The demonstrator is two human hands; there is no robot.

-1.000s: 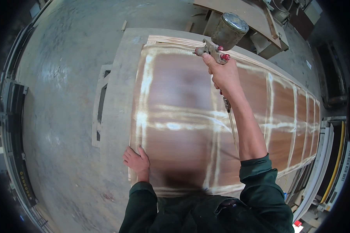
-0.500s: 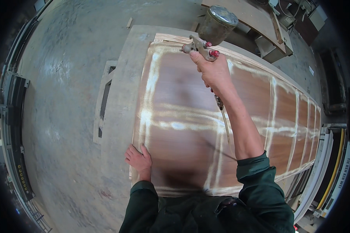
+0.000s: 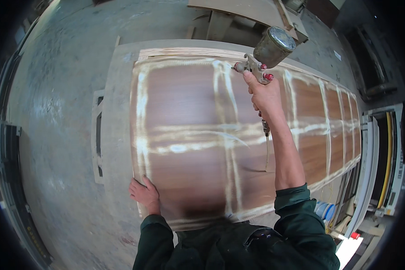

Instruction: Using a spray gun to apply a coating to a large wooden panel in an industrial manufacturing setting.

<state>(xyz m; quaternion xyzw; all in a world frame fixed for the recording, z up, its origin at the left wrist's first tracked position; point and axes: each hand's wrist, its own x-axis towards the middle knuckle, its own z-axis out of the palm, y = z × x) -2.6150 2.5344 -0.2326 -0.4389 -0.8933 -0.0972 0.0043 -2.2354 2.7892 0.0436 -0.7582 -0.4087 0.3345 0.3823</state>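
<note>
My right hand [image 3: 266,98] is closed round the handle of a spray gun [image 3: 255,67], held above the far side of a wood-grain panel [image 3: 184,92]. A grey metal cup with a shiny lid [image 3: 274,47] sits on top of the gun, and red knobs show at its back. A thin hose [image 3: 267,155] hangs from below the grip. Whitish wet-looking bands run along the panel's edges and cross it in a grid. My left hand [image 3: 145,194] rests on the panel's left edge near me, thumb apart and fingers over the edge.
The panel lies on a stack of sheets on a larger grey board [image 3: 117,135]. Behind it stands a brown-topped table [image 3: 238,8]. Right of the panel are a blue-and-white bucket [image 3: 325,210] and long upright boards [image 3: 366,162]. A dark machine rail [image 3: 6,157] runs at far left.
The spray gun in my right hand has moved right and slightly nearer relative to the panel. A crossing whitish band now shows at the far side. My view has shifted right; my left hand remains at the edge.
</note>
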